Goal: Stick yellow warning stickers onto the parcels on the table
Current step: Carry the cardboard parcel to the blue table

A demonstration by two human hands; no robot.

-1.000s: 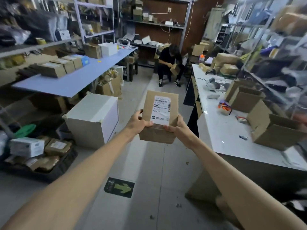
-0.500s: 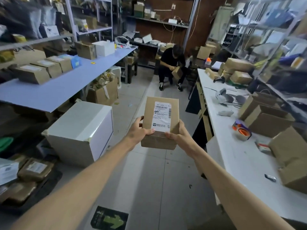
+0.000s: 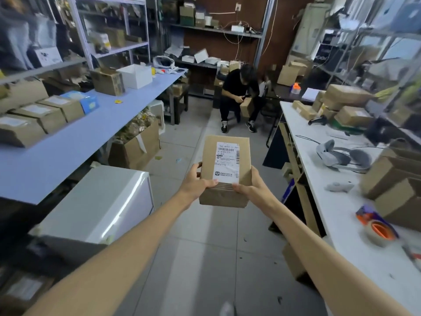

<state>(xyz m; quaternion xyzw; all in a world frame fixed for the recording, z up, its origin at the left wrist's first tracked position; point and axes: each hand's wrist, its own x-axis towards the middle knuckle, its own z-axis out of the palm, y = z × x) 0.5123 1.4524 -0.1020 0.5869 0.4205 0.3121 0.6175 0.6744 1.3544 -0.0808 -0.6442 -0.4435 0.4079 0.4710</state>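
I hold a small brown cardboard parcel [image 3: 209, 156] with a white shipping label out in front of me over the aisle floor. My left hand [image 3: 197, 181] grips its lower left edge and my right hand [image 3: 253, 187] its lower right edge. Several labelled parcels [image 3: 49, 111] lie in a row on the blue table [image 3: 75, 137] at the left. A small yellow sticker [image 3: 118, 101] lies on that table farther back.
A white box [image 3: 100, 201] stands on the floor at the left. The white table [image 3: 341, 201] at the right carries cardboard boxes, a headset [image 3: 337, 153] and an orange tape roll [image 3: 378, 231]. A person in black [image 3: 239, 96] sits at the aisle's end. Shelving lines both sides.
I have moved forward along the aisle with the parcel held the same way. The blue table and the seated person are nearer and the floor arrow has passed out of view.
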